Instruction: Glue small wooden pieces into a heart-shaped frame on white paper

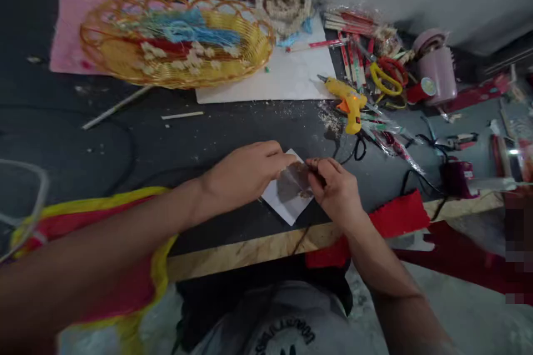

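A white square card lies near the table's front edge, one corner towards me. Over it, between my hands, is a thin, see-through piece that looks like clear plastic, with brownish bits by it; its exact kind is unclear. My left hand reaches in from the left, its fingers pinched together at the upper left edge of this piece. From the right, my right hand has curled fingers and thumb closed at the piece's right edge. Their fingertips partly cover what they grip.
Behind my hands, a yellow glue gun lies beside yellow-handled scissors. A wicker basket holds blue threads and pale pieces. A white board lies partly under it. Red cloth hangs at the front edge; pliers lie right.
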Demonstrator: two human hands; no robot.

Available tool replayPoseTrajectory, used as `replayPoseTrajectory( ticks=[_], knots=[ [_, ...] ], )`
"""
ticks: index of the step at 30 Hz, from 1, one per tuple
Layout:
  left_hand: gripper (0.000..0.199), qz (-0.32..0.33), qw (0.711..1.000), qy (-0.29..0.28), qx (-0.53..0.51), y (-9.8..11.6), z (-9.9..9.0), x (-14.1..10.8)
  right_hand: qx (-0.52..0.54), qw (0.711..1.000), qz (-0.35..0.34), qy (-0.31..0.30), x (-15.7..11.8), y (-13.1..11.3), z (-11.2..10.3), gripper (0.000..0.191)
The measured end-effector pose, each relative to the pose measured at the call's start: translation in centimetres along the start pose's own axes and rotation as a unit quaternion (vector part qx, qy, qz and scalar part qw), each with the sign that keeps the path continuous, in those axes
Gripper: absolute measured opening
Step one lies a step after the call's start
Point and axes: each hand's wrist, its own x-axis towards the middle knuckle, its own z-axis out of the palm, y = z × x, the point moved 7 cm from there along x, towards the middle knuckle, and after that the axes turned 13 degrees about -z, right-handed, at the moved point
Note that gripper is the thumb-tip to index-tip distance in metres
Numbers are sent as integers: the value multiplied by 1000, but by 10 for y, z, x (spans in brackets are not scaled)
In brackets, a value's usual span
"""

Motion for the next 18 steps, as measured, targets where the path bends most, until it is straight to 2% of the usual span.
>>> replayPoseTrajectory(
  ticks=[8,18],
  knots=[
    [39,0,1000,6,-14,0,-3,-4,-9,1000,7,-8,-1,-1,2,20],
    [36,-14,1000,6,-16,-2,-4,-4,23,999,23,7,-3,5,0,12]
  ],
)
